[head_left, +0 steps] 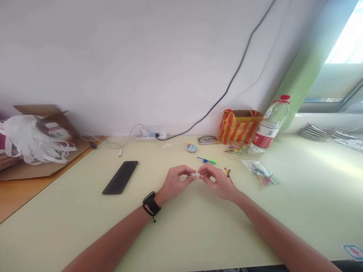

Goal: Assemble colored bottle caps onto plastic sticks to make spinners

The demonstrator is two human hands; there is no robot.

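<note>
Near the middle of the table, my left hand (177, 183) pinches a small whitish piece (194, 175) between thumb and fingertips. My right hand (217, 182) meets it from the other side, its fingertips closed on the right end of the same piece. The piece is too small to make out in detail. Just beyond the hands lie a blue stick-like part (206, 160) and a round blue piece beside it. A red, yellow and black part (227, 173) lies behind my right hand, which partly hides it.
A black phone (120, 177) lies left of my hands. Behind stand a power strip (151, 136), round tin (191, 147), glasses (208, 139), striped bag (239, 126) and large bottle (269, 124). Plastic packets (261, 172) lie right. Another person's hand (8, 161) shows far left by white straps (31, 138).
</note>
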